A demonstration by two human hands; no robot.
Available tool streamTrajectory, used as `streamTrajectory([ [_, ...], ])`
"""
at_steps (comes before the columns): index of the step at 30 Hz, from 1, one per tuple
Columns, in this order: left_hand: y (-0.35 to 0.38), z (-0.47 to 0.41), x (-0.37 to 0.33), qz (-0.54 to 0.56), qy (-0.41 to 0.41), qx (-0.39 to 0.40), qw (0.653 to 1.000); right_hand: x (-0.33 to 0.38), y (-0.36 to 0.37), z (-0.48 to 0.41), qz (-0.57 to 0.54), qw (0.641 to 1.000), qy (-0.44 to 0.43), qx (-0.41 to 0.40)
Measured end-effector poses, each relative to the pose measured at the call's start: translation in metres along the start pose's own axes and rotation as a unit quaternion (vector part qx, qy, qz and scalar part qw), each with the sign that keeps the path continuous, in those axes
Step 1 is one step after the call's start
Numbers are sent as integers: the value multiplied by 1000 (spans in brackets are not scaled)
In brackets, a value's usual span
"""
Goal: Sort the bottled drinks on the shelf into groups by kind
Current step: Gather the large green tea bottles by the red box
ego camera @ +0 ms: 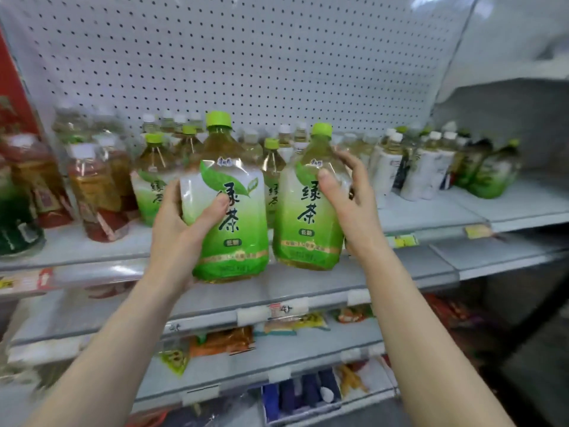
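Green-capped clear plastic green tea bottle (pixel 234 217), round-shouldered and wrapped in a glossy white-to-green label with dark characters, is gripped by the left hand (pixel 181 217) at the front of the grey metal shelf board (pixel 415 217). The thumb is curled across the label's face and the fingers wrap round behind it, out of sight. Its base hangs over the shelf board's front lip; whether it touches cannot be told. Just beside it, a second green tea bottle (pixel 308 217) of the same shape and label is held by the right hand (pixel 348 195), thumb pressed on the front, fingers curled round the far shoulder. It leans slightly, its base on the front part of the shelf board.

Below the shelf board, lower tiers carry crinkly snack packets (pixel 224 340) in orange, yellow and green. Yellow price tags (pixel 406 241) sit in the shelf board's clear plastic front strip.

Further back on the shelf board, more green-capped tea bottles (pixel 151 177) stand behind the two held ones, partly hidden by them. At its left end stand blurred amber bottles with red labels (pixel 95 192). Toward its right end stand white-capped bottles with white labels (pixel 388 174), with more green-labelled ones beyond. Small white-capped bottles line the rear.

Behind the shelf board rises a white perforated metal pegboard (pixel 246 57), matt and dotted with dark holes
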State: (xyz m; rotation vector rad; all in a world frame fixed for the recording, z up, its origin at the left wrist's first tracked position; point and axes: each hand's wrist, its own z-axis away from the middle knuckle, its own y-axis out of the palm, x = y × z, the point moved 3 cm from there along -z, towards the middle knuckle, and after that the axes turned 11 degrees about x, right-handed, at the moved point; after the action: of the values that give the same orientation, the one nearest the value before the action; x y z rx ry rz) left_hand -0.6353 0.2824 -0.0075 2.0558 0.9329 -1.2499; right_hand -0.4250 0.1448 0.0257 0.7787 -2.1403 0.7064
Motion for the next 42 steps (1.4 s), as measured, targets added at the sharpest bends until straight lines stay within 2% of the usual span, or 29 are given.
streamTrajectory([
  [6, 120, -2, 25, -9, 8, 60, 998, -36, -123, 40, 41, 998, 33, -46],
  [15, 339, -20, 72, 61, -2, 123, 991, -86, -336, 70, 122, 987, 56, -89],
  [22, 468, -40, 93, 71, -6, 158, 985, -126, -449, 67, 144, 977, 79, -134],
  [34, 586, -144, 144, 92, 7, 146, 985, -211, -568, -24, 123, 971, 73, -194],
  [42, 611, -175, 170, 28, 1, 94, 995, -277, -584, -104, 131, 986, 54, -83],
])
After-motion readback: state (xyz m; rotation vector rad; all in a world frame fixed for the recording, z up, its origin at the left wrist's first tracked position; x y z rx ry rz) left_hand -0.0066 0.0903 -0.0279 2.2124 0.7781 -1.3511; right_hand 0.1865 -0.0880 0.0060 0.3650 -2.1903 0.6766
